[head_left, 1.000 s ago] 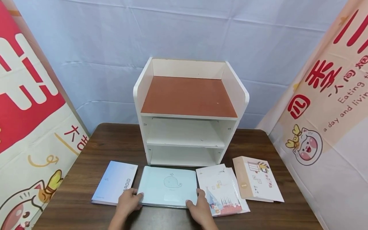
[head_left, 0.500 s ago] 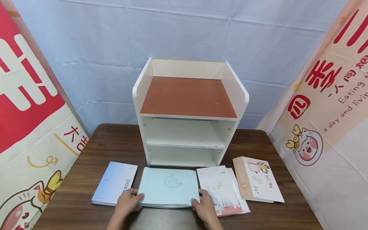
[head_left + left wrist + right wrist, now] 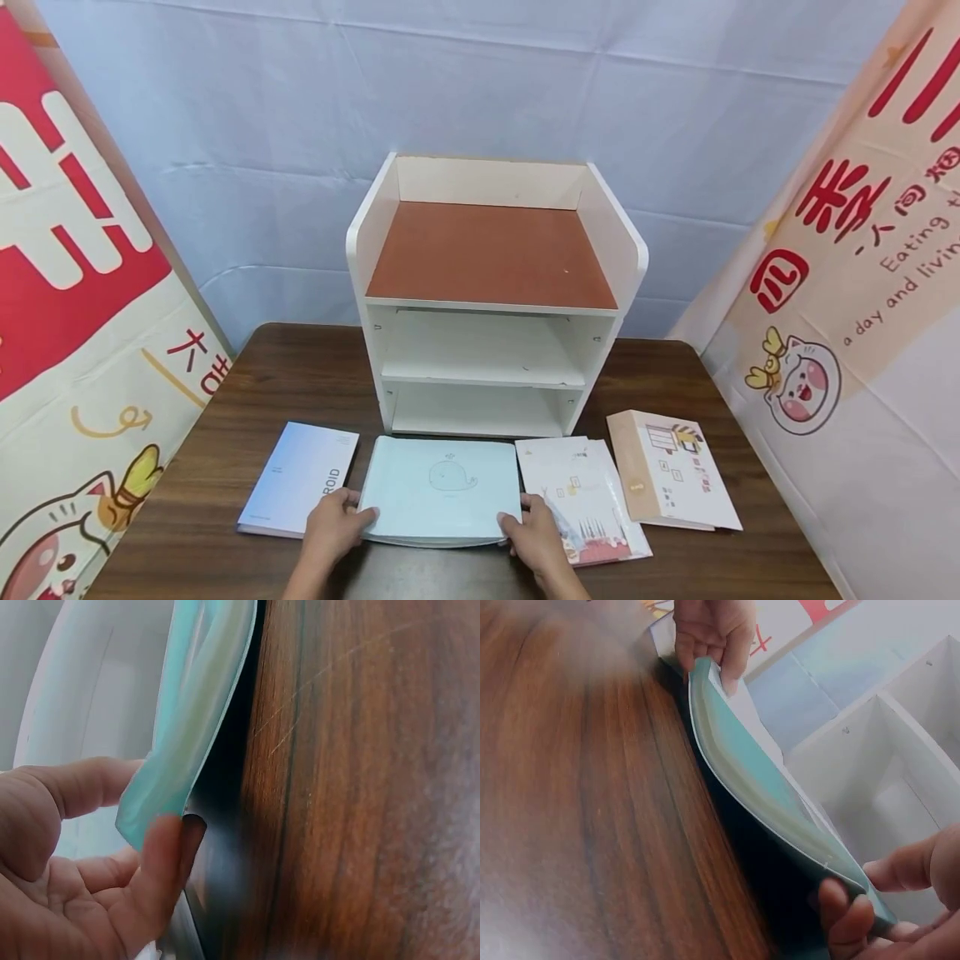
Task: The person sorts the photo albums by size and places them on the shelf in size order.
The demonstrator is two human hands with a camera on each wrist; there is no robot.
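Note:
A pale teal folder (image 3: 442, 508) with a line-drawn whale on its cover lies in front of the white shelf. My left hand (image 3: 335, 527) pinches its near left corner, thumb on top. At the near right corner, my right hand (image 3: 537, 533) holds it the same way. In the left wrist view, fingers (image 3: 161, 855) curl beneath the folder (image 3: 195, 712), and its edge shows several layers. Seen from the right wrist, the folder (image 3: 757, 780) bows between both hands, with a dark gap between its lower cover and the table.
The white shelf (image 3: 480, 379) with a brown top stands behind on the wooden table (image 3: 300, 367). A blue notebook (image 3: 300, 475) lies at left. White illustrated booklets (image 3: 577, 492) and a tan-and-white folder (image 3: 675, 467) lie at right. Printed cloths hang on both sides.
My right hand has shifted slightly rightward, along with the folder's right edge. The left hand keeps its place at the left corner.

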